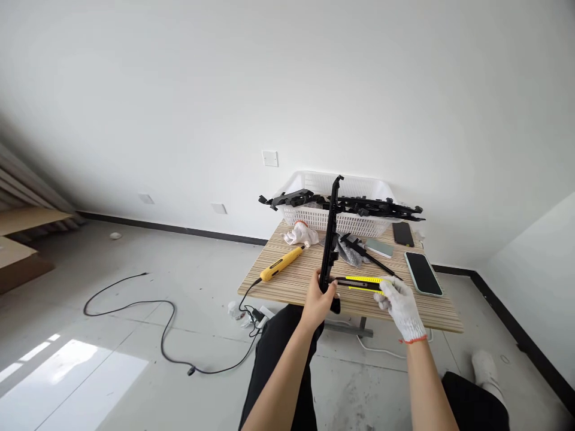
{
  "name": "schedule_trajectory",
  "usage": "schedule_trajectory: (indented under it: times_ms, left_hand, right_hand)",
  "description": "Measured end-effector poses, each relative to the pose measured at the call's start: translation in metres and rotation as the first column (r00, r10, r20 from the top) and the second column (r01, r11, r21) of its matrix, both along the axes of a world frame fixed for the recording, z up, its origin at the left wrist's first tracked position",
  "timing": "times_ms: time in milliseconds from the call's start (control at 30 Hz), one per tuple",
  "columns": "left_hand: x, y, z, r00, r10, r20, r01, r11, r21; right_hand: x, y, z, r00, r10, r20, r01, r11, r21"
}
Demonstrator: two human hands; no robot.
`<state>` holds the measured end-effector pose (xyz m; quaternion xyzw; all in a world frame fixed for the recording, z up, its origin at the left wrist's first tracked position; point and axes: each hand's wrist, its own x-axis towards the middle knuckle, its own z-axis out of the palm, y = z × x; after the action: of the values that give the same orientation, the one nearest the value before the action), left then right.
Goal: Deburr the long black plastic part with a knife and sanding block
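My bare left hand (318, 302) grips the lower part of a long black plastic strip (330, 239), which stands upright over the front of the table. In a white knit glove with an orange cuff, my right hand (399, 302) is closed round a yellow and black utility knife (363, 283). The knife points left, and its tip is at the strip beside my left thumb; whether the blade touches the plastic I cannot tell. Behind the strip, a white plastic basket (309, 216) bears several similar black plastic parts (381, 208) that stick out over both sides.
On the wooden table (287, 287) lie a yellow corded tool (283, 263), a white glove (300, 234), a grey cloth (353, 254), a black caliper (371, 257), a pale green box (380, 248) and two phones (423, 273). A black cable (168, 326) winds across the floor at left.
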<state>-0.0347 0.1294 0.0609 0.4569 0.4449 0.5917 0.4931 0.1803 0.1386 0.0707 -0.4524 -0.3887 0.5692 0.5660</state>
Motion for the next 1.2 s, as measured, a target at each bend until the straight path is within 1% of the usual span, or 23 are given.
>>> schedule_trajectory:
  times_ms: [133,233,300,367,433,500,533,567,700,800,867,933,967,1000,1067,1133,1167,1200]
  left_hand:
    - [-0.002,0.001,0.0,0.999,-0.044,-0.001,0.044,0.999,0.0]
    - [-0.003,0.001,0.003,0.996,-0.082,0.03,0.083,0.997,-0.002]
    - [-0.003,0.0,0.007,0.995,-0.091,0.042,0.092,0.996,-0.009]
    - [-0.004,-0.001,0.012,0.995,-0.086,0.048,0.087,0.996,-0.012]
    - [-0.005,-0.002,0.017,0.995,-0.071,0.07,0.074,0.997,-0.035]
    - [-0.006,-0.004,0.021,0.993,-0.06,0.1,0.067,0.995,-0.074]
    - [-0.007,-0.004,0.023,0.99,-0.061,0.125,0.073,0.993,-0.095]
    - [-0.008,-0.005,0.023,0.986,-0.067,0.153,0.085,0.99,-0.116]
    - [-0.013,-0.008,0.022,0.964,-0.125,0.235,0.17,0.969,-0.18]
    - [-0.016,-0.01,0.02,0.952,-0.157,0.262,0.212,0.957,-0.198]
    - [-0.017,-0.011,0.019,0.94,-0.163,0.3,0.228,0.954,-0.195]
    - [-0.018,-0.012,0.018,0.924,-0.17,0.344,0.246,0.95,-0.191]
    - [-0.018,-0.012,0.017,0.913,-0.174,0.369,0.257,0.948,-0.189]
    - [-0.019,-0.011,0.016,0.902,-0.179,0.392,0.271,0.943,-0.193]
    - [-0.02,-0.01,0.014,0.878,-0.197,0.436,0.311,0.928,-0.207]
    - [-0.021,-0.01,0.012,0.855,-0.212,0.474,0.35,0.91,-0.224]
    - [-0.022,-0.01,0.011,0.845,-0.213,0.491,0.363,0.902,-0.232]
    - [-0.022,-0.01,0.01,0.836,-0.207,0.508,0.368,0.899,-0.239]
  right_hand:
    - [0.002,-0.005,0.001,0.987,0.066,0.149,-0.073,0.997,0.041]
    - [0.002,-0.007,0.001,0.977,0.088,0.196,-0.097,0.995,0.036]
    - [0.003,-0.005,0.0,0.975,0.087,0.206,-0.092,0.996,0.015]
    - [0.006,-0.002,0.0,0.984,0.045,0.174,-0.046,0.999,0.0]
    - [0.008,0.002,-0.001,0.994,-0.052,0.097,0.054,0.998,-0.02]
    - [0.011,0.005,-0.001,0.987,-0.159,0.013,0.16,0.986,-0.047]
    - [0.011,0.006,0.0,0.981,-0.192,-0.027,0.19,0.98,-0.055]
    - [0.01,0.007,0.0,0.978,-0.2,-0.06,0.196,0.979,-0.059]
    - [-0.006,0.011,0.002,0.984,-0.119,-0.134,0.117,0.993,-0.025]
    - [-0.028,0.014,0.001,0.952,-0.23,-0.201,0.226,0.973,-0.043]
    - [-0.039,0.015,0.001,0.969,-0.171,-0.176,0.166,0.985,-0.042]
    - [-0.044,0.015,0.002,0.989,-0.096,-0.111,0.094,0.995,-0.018]
    - [-0.045,0.014,0.002,0.992,-0.088,-0.092,0.087,0.996,-0.009]
    - [-0.045,0.013,0.003,0.99,-0.102,-0.096,0.101,0.995,-0.008]
    - [-0.043,0.012,0.005,0.98,-0.126,-0.154,0.125,0.992,-0.019]
    - [-0.042,0.01,0.007,0.981,-0.056,-0.187,0.055,0.998,-0.01]
    - [-0.041,0.01,0.008,0.985,-0.024,-0.174,0.025,1.0,0.003]
    - [-0.042,0.01,0.008,0.989,-0.019,-0.147,0.02,1.0,0.009]
